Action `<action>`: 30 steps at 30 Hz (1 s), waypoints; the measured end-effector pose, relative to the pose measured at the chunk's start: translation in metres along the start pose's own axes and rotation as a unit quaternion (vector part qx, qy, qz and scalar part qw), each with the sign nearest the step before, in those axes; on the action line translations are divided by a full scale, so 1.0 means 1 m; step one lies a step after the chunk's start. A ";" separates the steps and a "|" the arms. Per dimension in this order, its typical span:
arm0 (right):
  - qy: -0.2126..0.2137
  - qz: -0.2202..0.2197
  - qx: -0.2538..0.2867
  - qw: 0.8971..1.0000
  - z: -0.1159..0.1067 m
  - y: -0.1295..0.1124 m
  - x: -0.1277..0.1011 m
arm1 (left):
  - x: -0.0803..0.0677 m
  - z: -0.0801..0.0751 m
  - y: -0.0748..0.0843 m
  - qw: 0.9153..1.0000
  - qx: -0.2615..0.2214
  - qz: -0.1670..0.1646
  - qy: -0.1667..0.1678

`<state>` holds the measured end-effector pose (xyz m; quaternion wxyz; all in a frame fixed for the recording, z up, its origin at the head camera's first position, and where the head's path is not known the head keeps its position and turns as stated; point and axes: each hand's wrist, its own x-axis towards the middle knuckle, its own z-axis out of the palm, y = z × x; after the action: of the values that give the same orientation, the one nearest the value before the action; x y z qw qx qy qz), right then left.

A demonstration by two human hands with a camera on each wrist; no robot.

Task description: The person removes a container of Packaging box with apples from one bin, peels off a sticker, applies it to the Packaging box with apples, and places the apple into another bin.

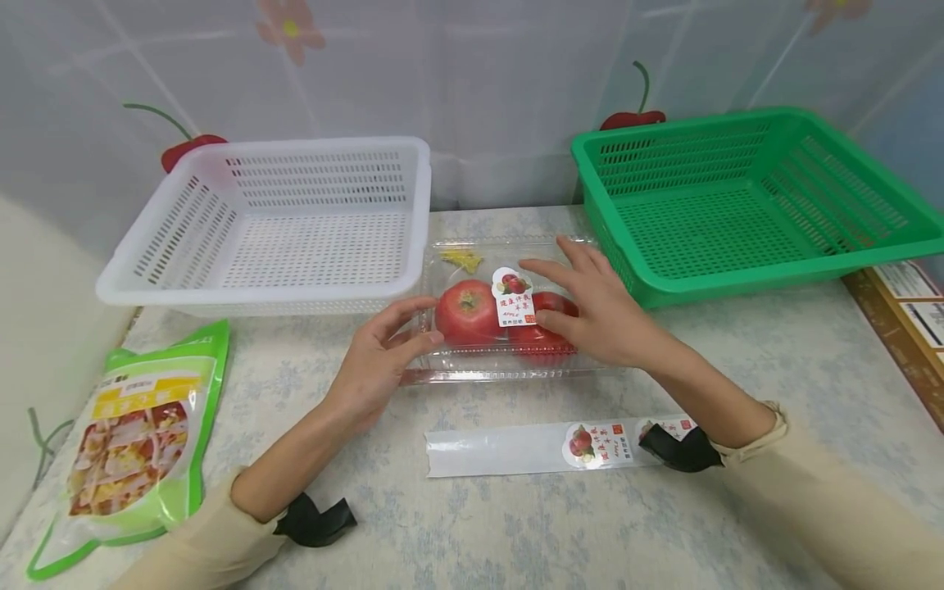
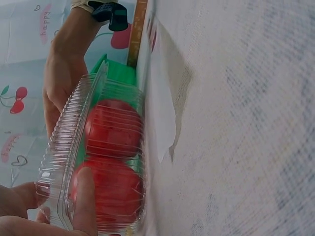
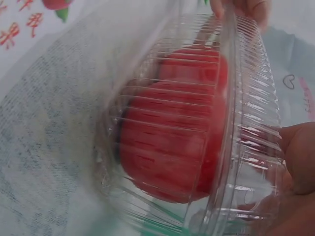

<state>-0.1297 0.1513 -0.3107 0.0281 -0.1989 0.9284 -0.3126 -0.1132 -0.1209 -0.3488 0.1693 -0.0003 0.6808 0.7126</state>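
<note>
A clear plastic clamshell box [image 1: 472,370] lies on the table between two baskets. Inside are two red apples, one on the left [image 1: 466,311] and one on the right [image 1: 551,305], under a printed label [image 1: 512,297]. My left hand [image 1: 383,348] pinches the box's left end, thumb on top. My right hand [image 1: 597,315] rests on the lid's right part with fingers stretched out. The left wrist view shows my thumb [image 2: 84,201] against the box wall [image 2: 64,162] beside an apple [image 2: 110,189]. In the right wrist view the ribbed lid [image 3: 246,98] covers an apple [image 3: 167,152].
A white basket [image 1: 184,283] stands back left and a green basket [image 1: 737,283] back right. A green snack bag [image 1: 140,442] lies at the left edge. A labelled plastic strip [image 1: 516,449] lies in front of the box. Flat printed boxes [image 1: 907,311] line the right edge.
</note>
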 end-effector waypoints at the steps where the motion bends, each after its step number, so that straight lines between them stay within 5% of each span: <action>1: -0.003 0.004 0.004 1.000 0.000 0.000 0.000 | 0.000 0.000 0.000 1.000 0.000 0.000 -0.001; 9: 0.045 0.047 -0.078 0.995 0.014 -0.005 0.004 | 0.000 -0.001 0.000 1.000 -0.001 0.004 0.000; 20: 0.040 0.019 0.029 0.999 0.005 0.002 -0.003 | 0.001 0.000 -0.001 1.000 0.002 -0.006 0.003; 30: 0.108 -0.020 0.052 0.993 0.004 0.003 -0.014 | -0.002 0.001 -0.002 1.000 -0.001 0.005 0.009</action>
<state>-0.1177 0.1567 -0.3169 -0.0686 -0.1810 0.9043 -0.3805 -0.1107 -0.1201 -0.3500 0.1594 -0.0039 0.6818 0.7140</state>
